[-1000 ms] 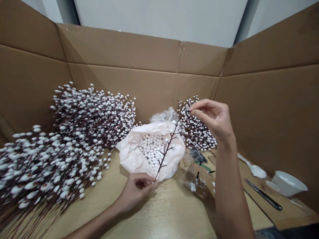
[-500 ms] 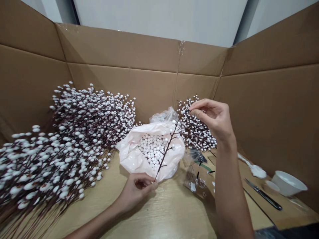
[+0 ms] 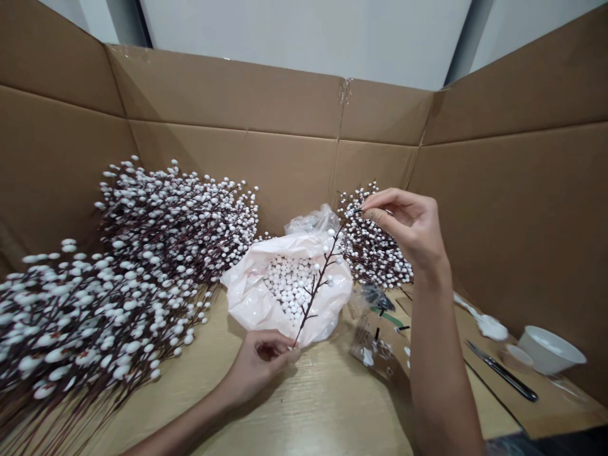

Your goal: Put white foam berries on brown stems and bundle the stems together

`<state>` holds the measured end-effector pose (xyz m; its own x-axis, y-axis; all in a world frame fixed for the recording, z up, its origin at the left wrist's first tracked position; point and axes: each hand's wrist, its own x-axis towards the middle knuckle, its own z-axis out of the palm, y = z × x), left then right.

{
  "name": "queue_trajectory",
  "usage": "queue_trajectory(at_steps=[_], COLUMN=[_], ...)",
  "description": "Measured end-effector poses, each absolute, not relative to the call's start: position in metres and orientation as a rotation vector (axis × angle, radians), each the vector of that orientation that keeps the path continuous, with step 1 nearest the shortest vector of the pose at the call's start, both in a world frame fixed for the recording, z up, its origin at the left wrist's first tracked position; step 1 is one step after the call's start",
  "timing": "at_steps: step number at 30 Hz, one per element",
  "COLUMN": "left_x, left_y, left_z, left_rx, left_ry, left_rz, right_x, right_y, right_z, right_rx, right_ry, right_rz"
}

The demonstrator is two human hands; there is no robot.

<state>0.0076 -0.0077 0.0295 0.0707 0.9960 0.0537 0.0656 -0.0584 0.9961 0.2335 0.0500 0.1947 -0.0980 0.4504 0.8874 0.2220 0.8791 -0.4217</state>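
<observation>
A dark brown artificial berry branch [image 3: 314, 291] slants up to the right, with white berries on its upper twigs and bare twigs lower down. My left hand [image 3: 263, 362] is closed, pinching its lower end between thumb and fingers. At the upper end my right hand [image 3: 412, 227] is closed too, thumb and fingertips pinched on the dark tip. Directly behind the branch lies an open white plastic bag [image 3: 251, 294] full of loose white berries [image 3: 286, 282].
Bundles of finished berry branches [image 3: 175, 221] lie at the left, with a smaller bundle [image 3: 375, 247] behind my right hand. To the right are small scissors-like snips [image 3: 503, 372], a white tub [image 3: 551, 349] and a white-coated spoon [image 3: 489, 325]. Cardboard walls [image 3: 266, 101] surround the table.
</observation>
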Motion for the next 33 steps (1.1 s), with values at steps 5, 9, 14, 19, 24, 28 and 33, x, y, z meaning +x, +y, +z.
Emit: queue_trajectory(at_steps=[5, 9, 14, 19, 24, 28, 33], left_x=[0.008, 0.008, 0.008, 0.008, 0.007, 0.006, 0.005], left_y=[-0.006, -0.006, -0.006, -0.007, -0.007, -0.006, -0.006], left_z=[0.029, 0.03, 0.031, 0.031, 0.03, 0.027, 0.028], left_rx=[1.348, 1.328, 1.315, 1.304, 1.329, 1.369, 1.418], left_ry=[1.175, 1.194, 1.187, 1.202, 1.185, 1.165, 1.129], left_rz=[1.174, 1.174, 1.173, 1.179, 1.18, 1.174, 1.137], right_x=[0.234, 0.234, 0.233, 0.236, 0.235, 0.229, 0.228], right_y=[0.05, 0.05, 0.05, 0.053, 0.046, 0.021, -0.01], right_z=[0.195, 0.196, 0.195, 0.193, 0.196, 0.201, 0.202], right_rx=[-0.504, -0.512, -0.546, -0.521, -0.514, -0.537, -0.538], right_ry=[-1.709, -1.729, -1.65, -1.579, -1.503, -1.421, -1.363], right_rz=[0.21, 0.207, 0.175, 0.159, 0.111, 0.071, 0.176])
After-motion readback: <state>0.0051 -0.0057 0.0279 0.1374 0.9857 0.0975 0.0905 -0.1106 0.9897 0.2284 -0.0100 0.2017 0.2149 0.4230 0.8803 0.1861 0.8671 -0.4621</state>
